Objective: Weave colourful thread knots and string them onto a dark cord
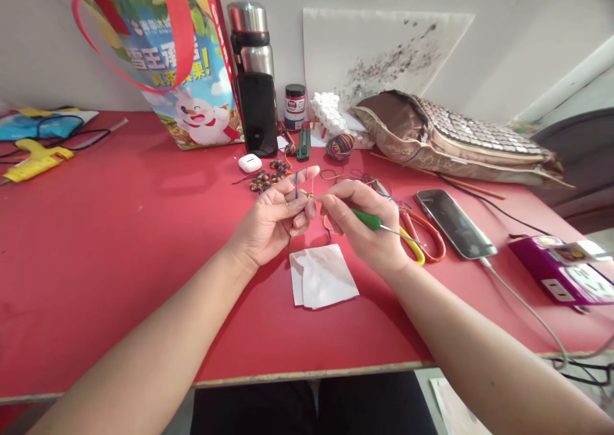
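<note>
My right hand (364,221) is closed around a crochet hook with a green handle (366,219); its thin metal end sticks out past my palm. The hook's tip meets a small piece of multicoloured yarn (310,196), which my left hand (271,221) pinches between thumb and fingers. A strand runs up over my raised left index finger, blue on one side and pink on the other. Below the hands hangs a loose yarn tail (328,229). Behind them lie several small crocheted pieces (266,178) and a ball of multicoloured yarn (339,146).
White paper squares (326,278) lie just below my hands. To the right are scissors with red and yellow handles (426,237), a phone on a cable (455,222) and a purple power strip (561,268). A thermos (252,38), a green cutter (304,144) and a bag (192,70) stand behind.
</note>
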The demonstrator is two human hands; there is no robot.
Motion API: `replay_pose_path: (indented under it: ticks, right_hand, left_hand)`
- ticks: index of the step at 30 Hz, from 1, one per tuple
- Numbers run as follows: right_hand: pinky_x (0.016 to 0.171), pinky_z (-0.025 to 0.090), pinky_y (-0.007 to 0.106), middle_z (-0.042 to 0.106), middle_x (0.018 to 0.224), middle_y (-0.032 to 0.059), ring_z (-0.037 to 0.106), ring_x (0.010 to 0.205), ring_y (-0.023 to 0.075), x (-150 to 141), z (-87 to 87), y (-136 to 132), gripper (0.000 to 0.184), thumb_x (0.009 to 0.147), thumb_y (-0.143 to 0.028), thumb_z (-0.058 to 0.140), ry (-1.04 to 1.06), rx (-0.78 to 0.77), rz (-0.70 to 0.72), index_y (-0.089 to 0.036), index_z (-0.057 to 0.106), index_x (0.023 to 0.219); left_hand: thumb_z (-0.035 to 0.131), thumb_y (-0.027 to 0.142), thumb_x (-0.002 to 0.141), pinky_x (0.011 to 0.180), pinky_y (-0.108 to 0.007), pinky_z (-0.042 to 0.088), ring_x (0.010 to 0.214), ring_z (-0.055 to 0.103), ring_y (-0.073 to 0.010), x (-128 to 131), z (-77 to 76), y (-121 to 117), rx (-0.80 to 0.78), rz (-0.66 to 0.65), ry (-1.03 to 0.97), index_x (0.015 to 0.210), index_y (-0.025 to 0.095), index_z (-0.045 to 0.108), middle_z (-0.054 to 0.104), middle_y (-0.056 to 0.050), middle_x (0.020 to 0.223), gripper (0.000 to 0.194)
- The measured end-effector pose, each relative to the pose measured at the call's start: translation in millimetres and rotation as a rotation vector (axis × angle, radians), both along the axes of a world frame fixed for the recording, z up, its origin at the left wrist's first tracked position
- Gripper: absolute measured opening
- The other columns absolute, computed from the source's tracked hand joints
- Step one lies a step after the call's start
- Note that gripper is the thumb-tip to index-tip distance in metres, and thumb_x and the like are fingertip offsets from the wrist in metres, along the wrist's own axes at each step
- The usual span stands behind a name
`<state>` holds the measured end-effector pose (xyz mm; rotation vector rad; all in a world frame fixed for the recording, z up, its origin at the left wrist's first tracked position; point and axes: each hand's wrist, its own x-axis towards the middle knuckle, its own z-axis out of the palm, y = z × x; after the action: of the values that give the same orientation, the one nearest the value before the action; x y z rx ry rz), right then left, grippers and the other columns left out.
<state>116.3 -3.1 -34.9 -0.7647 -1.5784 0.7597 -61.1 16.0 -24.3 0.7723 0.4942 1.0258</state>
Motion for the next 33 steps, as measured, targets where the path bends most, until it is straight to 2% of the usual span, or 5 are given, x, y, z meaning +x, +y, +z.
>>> replay_pose_path:
  ticks: [3, 13, 22, 26, 33]
  right_hand:
    - [0.07, 0.056, 0.029, 0.076, 0.088, 0.004, 0.069, 0.074, 0.0136, 2, -0.1, 0, 0.007, 0.102, -0.021, 0.065, -0.158, 0.211, 0.002, -0.019, 0.072, 0.1]
    - [0.081, 0.059, 0.033, 0.074, 0.108, 0.0109, 0.071, 0.091, 0.0188, -1, -6.2, 4, 0.028, 0.107, -0.014, 0.049, -0.405, 0.521, -0.111, -0.021, 0.062, 0.131]
    - [0.074, 0.055, 0.032, 0.071, 0.105, 0.0091, 0.068, 0.086, 0.0194, -14, -16.2, -2, 0.021, 0.112, -0.025, 0.044, -0.525, 0.401, -0.335, -0.023, 0.056, 0.129]
    - [0.075, 0.056, 0.031, 0.073, 0.104, 0.0079, 0.07, 0.087, 0.0187, -14, -16.0, -3, 0.018, 0.11, -0.025, 0.047, -0.447, 0.32, -0.295, -0.023, 0.056, 0.125]
    - [0.067, 0.052, 0.028, 0.072, 0.084, 0.0007, 0.063, 0.067, 0.0125, -8, -8.4, -4, 0.01, 0.103, -0.028, 0.061, -0.173, -0.002, -0.18, -0.021, 0.065, 0.109]
  left_hand:
    - [0.079, 0.007, 0.083, 0.045, -0.014, 0.037, 0.05, 0.05, -0.0065, 1, -0.8, -1, -0.021, 0.016, -0.034, 0.138, 0.013, 0.071, 0.069, -0.001, 0.066, 0.055]
    - [0.059, -0.002, 0.095, 0.044, -0.011, 0.036, 0.046, 0.047, -0.0048, 3, 6.0, -2, -0.117, 0.076, -0.101, 0.15, 0.019, 0.064, 0.068, 0.0, 0.063, 0.059]
    - [0.055, -0.002, 0.097, 0.043, -0.011, 0.033, 0.045, 0.044, -0.0041, 7, 7.1, -2, -0.145, 0.128, -0.097, 0.153, 0.023, 0.062, 0.067, 0.0, 0.065, 0.062]
    - [0.061, 0.0, 0.093, 0.043, -0.013, 0.033, 0.047, 0.044, -0.0052, 4, 2.5, 1, -0.079, 0.111, -0.056, 0.147, 0.019, 0.066, 0.067, -0.001, 0.066, 0.058]
    - [0.073, 0.008, 0.086, 0.044, -0.016, 0.03, 0.046, 0.04, -0.0053, -3, -2.4, 5, 0.011, 0.089, 0.063, 0.125, 0.016, 0.078, 0.066, -0.001, 0.065, 0.041]
